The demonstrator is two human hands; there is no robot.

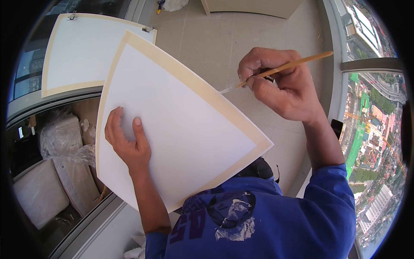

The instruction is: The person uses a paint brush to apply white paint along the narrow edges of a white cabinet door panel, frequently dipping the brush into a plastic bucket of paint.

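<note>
A large white sheet or board (185, 138) with a beige tape border (181, 77) leans tilted across my lap and the ledge at my left. My left hand (128, 140) lies on its white face, fingers stretched and thumb apart, holding nothing. My right hand (276, 82) pinches a thin paintbrush (302, 61) with a wooden handle. Its pale bristles point at the taped upper-right edge; whether they touch it I cannot tell. White smears mark the right fingers.
Another taped white sheet (82, 54) with metal clips (72, 16) leans at the far left. Plastic-wrapped items (64, 134) stand beyond the frame at left. A beige cabinet (252, 6) is at the back on the tiled floor (215, 39). Tall windows (375, 116) line the right.
</note>
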